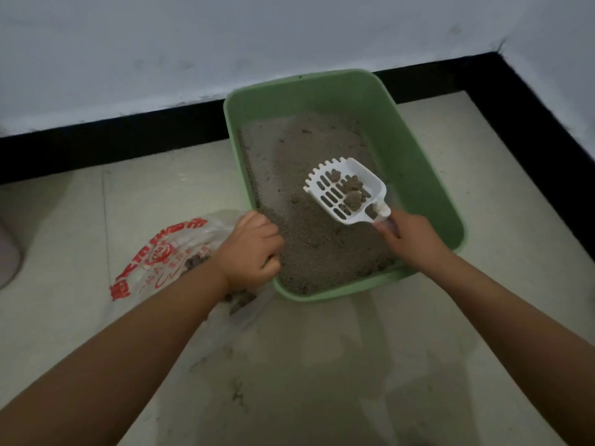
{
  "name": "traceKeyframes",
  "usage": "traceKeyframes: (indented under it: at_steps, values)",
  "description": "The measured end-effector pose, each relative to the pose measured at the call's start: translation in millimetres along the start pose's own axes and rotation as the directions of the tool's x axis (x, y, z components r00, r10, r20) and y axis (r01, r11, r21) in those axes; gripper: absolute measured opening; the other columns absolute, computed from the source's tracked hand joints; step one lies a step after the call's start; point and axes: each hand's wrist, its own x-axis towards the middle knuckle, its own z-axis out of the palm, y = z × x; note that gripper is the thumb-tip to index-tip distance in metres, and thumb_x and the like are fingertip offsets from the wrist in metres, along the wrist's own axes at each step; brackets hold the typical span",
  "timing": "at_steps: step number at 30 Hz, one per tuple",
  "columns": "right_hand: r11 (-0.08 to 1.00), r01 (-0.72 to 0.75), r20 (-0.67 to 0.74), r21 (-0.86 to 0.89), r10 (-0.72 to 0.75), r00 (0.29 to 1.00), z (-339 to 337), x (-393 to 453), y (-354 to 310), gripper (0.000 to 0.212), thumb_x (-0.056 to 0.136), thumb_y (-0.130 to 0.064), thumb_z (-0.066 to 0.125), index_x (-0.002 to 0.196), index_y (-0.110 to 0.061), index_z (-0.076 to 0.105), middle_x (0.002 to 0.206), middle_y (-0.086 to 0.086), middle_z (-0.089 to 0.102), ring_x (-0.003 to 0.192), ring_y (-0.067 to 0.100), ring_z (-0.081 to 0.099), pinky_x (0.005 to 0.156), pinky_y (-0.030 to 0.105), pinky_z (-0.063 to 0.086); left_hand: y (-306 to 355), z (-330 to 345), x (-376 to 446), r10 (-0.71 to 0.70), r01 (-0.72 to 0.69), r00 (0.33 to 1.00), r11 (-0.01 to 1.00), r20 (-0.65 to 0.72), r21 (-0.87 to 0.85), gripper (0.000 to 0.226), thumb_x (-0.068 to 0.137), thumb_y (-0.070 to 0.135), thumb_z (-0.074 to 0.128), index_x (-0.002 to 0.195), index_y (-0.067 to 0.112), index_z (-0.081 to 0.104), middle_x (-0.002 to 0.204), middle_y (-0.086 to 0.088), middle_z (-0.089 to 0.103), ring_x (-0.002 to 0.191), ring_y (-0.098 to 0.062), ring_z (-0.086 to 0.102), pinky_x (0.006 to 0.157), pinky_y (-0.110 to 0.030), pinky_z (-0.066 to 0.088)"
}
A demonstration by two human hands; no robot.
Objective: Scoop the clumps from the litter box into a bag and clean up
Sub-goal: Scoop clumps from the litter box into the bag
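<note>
A green litter box (418,156) stands on the floor against the wall, filled with grey litter (306,239). My right hand (410,238) grips the handle of a white slotted scoop (325,183), held over the litter with several brown clumps (352,191) lying in it. My left hand (249,251) grips the edge of a clear plastic bag with red print (161,259), which lies on the floor at the box's left front corner. Dark clumps show through the bag near my wrist.
The pale tiled floor (322,365) runs to a black skirting strip (112,143) below a white wall. The wall corner is at the right rear. A pale rounded object (8,252) sits at the left edge.
</note>
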Motion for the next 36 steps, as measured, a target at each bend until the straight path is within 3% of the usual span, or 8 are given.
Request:
traceKeyframes:
  at_steps: [3, 6, 12, 18, 24, 27, 30, 36]
  values:
    - [0.999, 0.022, 0.007, 0.033, -0.022, 1.000, 0.7, -5.0, -7.1, 0.028, 0.095, -0.016, 0.045, 0.109, 0.007, 0.055, 0.074, 0.012, 0.053, 0.079, 0.030, 0.051, 0.054, 0.028, 0.019, 0.4, -2.5, -0.4, -0.011, 0.010, 1.000, 1.000, 0.015, 0.028, 0.026, 0.065, 0.024, 0.038, 0.051, 0.007, 0.050, 0.052, -0.009, 0.046, 0.065, -0.017, 0.026, 0.065, -0.029, 0.022]
    - [0.999, 0.036, -0.011, 0.003, -0.036, 0.999, 0.2, -6.4, -12.2, 0.029, 0.095, -0.016, 0.045, 0.112, 0.005, 0.055, 0.089, 0.024, 0.060, 0.085, 0.034, 0.055, 0.056, 0.027, 0.018, 0.8, -2.3, -0.9, -0.010, 0.009, 1.000, 0.998, 0.022, 0.056, 0.027, 0.065, 0.025, 0.038, 0.051, 0.007, 0.051, 0.052, -0.009, 0.047, 0.066, -0.017, 0.026, 0.066, -0.029, 0.023]
    - [0.997, 0.045, -0.020, 0.069, -0.044, 0.999, -1.2, -4.7, -19.7, 0.028, 0.096, -0.018, 0.044, 0.113, 0.001, 0.055, 0.067, 0.000, 0.051, 0.059, 0.012, 0.039, 0.050, 0.024, 0.025, 1.6, -5.3, -1.3, -0.002, -0.002, 0.999, 0.996, 0.044, 0.088, 0.027, 0.068, 0.024, 0.040, 0.053, 0.007, 0.053, 0.053, -0.008, 0.050, 0.066, -0.016, 0.028, 0.067, -0.029, 0.025]
    - [0.979, 0.184, -0.047, 0.088, -0.181, 0.982, -3.7, -9.0, -31.8, 0.020, 0.094, -0.016, 0.048, 0.108, -0.005, 0.057, 0.066, -0.005, 0.043, 0.061, 0.013, 0.041, 0.050, 0.009, 0.024, -10.6, -36.1, -28.6, -0.196, 0.196, 0.981, 0.971, -0.010, 0.135, 0.043, 0.074, 0.027, 0.039, 0.094, -0.001, 0.066, 0.093, -0.018, 0.066, 0.092, -0.030, 0.056, 0.081, -0.038, 0.050]
    - [0.960, 0.239, 0.132, 0.146, -0.259, 0.957, 16.0, -23.5, -78.6, 0.022, 0.092, -0.014, 0.046, 0.108, -0.004, 0.057, 0.082, 0.008, 0.056, 0.072, 0.023, 0.052, 0.061, 0.029, 0.036, -44.8, -70.8, -82.8, -0.833, 0.828, 0.535, 0.550, 0.142, 0.110, 0.049, 0.090, 0.021, 0.055, 0.135, 0.006, 0.044, 0.137, -0.020, 0.041, 0.120, -0.035, 0.047, 0.097, -0.037, 0.039]
    - [0.919, 0.392, 0.192, -0.031, -0.380, 0.905, 27.6, -37.2, -104.1, 0.028, 0.090, -0.012, 0.043, 0.116, -0.010, 0.054, 0.096, 0.013, 0.060, 0.089, 0.029, 0.058, 0.068, 0.031, 0.040, -50.6, -75.2, -101.8, -0.843, 0.847, 0.516, 0.528, 0.151, 0.060, 0.027, 0.094, 0.010, 0.048, 0.115, 0.002, 0.061, 0.117, -0.018, 0.060, 0.091, -0.034, 0.063, 0.068, -0.027, 0.041]
    - [0.847, 0.503, 0.200, -0.170, -0.470, 0.860, 40.4, -41.1, -114.2, 0.048, 0.088, -0.010, 0.046, 0.134, -0.022, 0.044, 0.112, 0.010, 0.062, 0.101, 0.027, 0.059, 0.077, 0.029, 0.045, -51.0, -78.4, -104.9, -0.843, 0.843, 0.525, 0.534, 0.122, 0.061, 0.027, 0.094, 0.003, 0.042, 0.107, 0.000, 0.066, 0.109, -0.018, 0.066, 0.093, -0.033, 0.061, 0.071, -0.027, 0.038]
    - [0.688, 0.623, 0.098, -0.371, -0.638, 0.764, 52.9, -38.2, -123.6, 0.030, 0.047, -0.014, 0.051, 0.067, -0.015, 0.075, 0.038, 0.000, 0.057, 0.030, 0.020, 0.049, 0.037, 0.013, 0.036, -46.0, -78.2, -106.2, -0.831, 0.836, 0.537, 0.548, 0.147, 0.040, 0.027, 0.095, 0.015, 0.047, 0.112, 0.002, 0.062, 0.109, -0.016, 0.065, 0.090, -0.029, 0.061, 0.073, -0.027, 0.040]
